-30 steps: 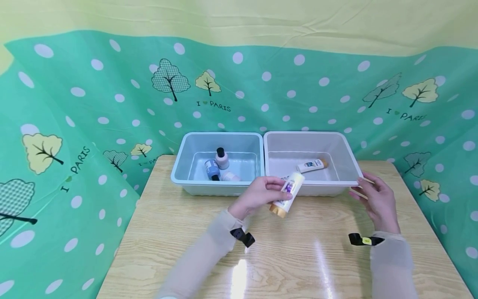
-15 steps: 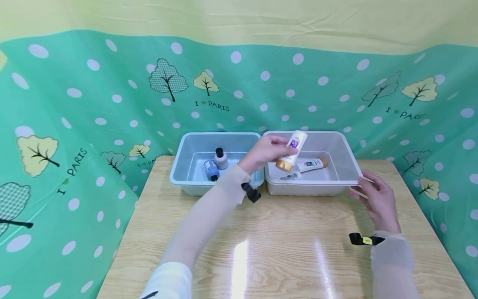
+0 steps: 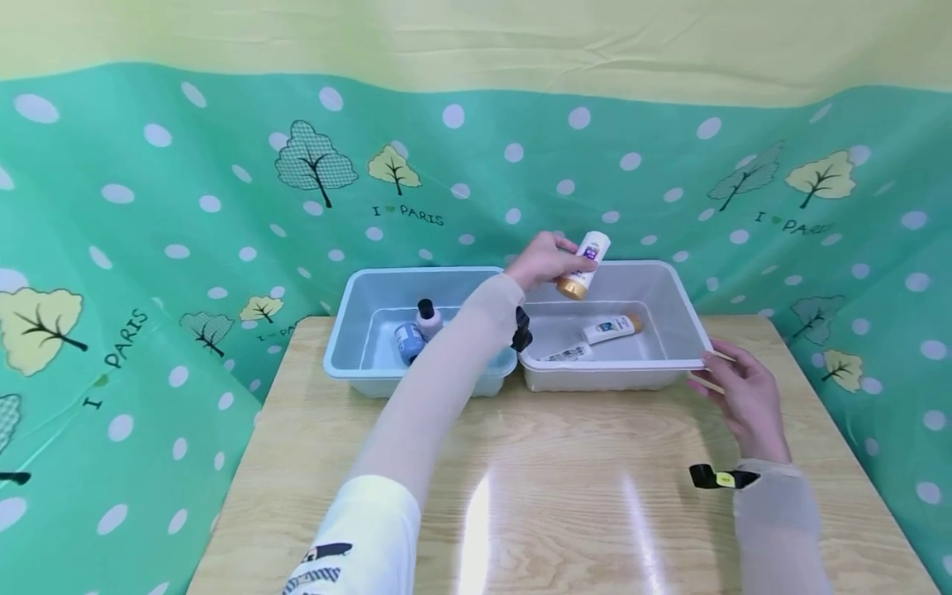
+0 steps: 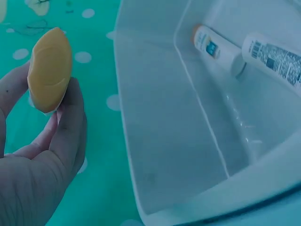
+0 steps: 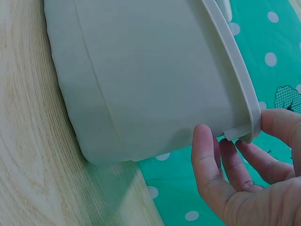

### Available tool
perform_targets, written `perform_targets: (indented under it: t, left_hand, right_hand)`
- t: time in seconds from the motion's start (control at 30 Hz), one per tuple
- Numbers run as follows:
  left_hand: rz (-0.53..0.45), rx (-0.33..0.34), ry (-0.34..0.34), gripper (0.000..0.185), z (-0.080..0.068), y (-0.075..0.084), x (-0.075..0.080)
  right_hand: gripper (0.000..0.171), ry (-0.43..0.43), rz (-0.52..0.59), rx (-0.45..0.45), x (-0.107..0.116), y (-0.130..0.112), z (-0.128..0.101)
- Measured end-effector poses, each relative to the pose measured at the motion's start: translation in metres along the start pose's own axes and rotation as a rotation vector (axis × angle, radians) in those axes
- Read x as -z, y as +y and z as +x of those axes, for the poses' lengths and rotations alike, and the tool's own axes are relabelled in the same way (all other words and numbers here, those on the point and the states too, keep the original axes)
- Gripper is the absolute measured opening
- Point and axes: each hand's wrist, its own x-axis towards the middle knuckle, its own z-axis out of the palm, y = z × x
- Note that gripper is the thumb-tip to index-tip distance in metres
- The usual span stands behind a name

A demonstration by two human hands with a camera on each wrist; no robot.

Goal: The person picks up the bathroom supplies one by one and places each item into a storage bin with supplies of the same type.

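Observation:
My left hand (image 3: 546, 261) grips a white squeeze bottle (image 3: 595, 247) with a purple label. It is raised near the back of the whitish bin (image 3: 617, 378), tilted with its gold cap (image 3: 572, 289) downward. In the left wrist view that gold cap (image 4: 49, 70) faces the camera between thumb and fingers, hiding most of the bottle. Inside the whitish bin lie a white bottle with a tan cap (image 3: 611, 329) and another white bottle with printed text (image 3: 571, 353). My right hand (image 3: 747, 401) pinches this bin's rim (image 5: 254, 115) at the front right corner, thumb above and fingers below.
A light blue bin (image 3: 372, 385) stands to the left of the whitish one. It holds a blue bottle (image 3: 408, 341) and a pale bottle with a black cap (image 3: 426, 309), partly covered by my left arm. A patterned green curtain (image 3: 245, 165) hangs behind the wooden table (image 3: 565, 479).
My left hand has carried the white bottle from in front of the bins up and back over the whitish bin. The right hand has stayed at the rim. The head view has shifted slightly.

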Motion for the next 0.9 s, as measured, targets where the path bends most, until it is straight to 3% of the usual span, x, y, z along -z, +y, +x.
perform_targets:
  t: [0.23, 0.6, 0.9]
  left_hand:
    - [0.132, -0.013, 0.034, 0.047, 0.014, -0.017, -0.008]
    - [0.172, 0.053, -0.091, 0.044, 0.017, -0.037, -0.018]
    - [0.158, 0.068, -0.140, 0.042, 0.019, -0.049, -0.020]
  right_hand:
    - [0.050, 0.004, -0.060, -0.004, -0.006, 0.004, -0.003]
    - [0.052, 0.029, -0.100, -0.016, -0.008, 0.004, -0.006]
    - [0.048, 0.011, -0.060, 0.007, -0.014, 0.007, -0.008]
